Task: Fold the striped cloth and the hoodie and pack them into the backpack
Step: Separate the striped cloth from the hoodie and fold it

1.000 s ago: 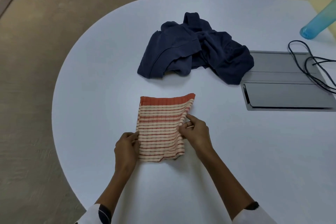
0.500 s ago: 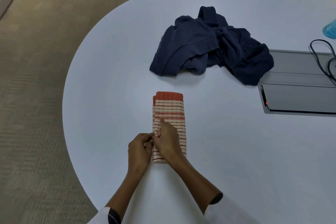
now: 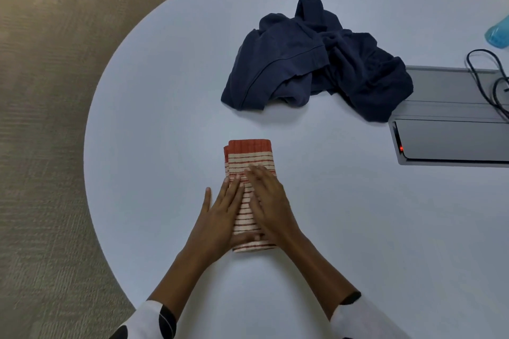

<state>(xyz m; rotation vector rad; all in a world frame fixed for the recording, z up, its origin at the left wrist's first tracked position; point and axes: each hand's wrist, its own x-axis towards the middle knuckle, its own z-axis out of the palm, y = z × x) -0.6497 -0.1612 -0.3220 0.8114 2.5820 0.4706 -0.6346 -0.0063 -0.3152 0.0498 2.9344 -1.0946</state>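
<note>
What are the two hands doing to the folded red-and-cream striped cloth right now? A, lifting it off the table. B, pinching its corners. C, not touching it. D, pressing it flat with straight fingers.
D: the left hand and right hand lie flat, fingers straight, on the folded red-and-cream striped cloth.

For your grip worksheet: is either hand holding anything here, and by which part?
Nothing is held. Left hand and right hand press flat on the folded striped cloth.

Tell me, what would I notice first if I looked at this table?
Two hands, the left hand and right hand, press flat on a folded striped cloth near the table's front edge. Behind it lies a crumpled dark blue hoodie, still unfolded.
</note>
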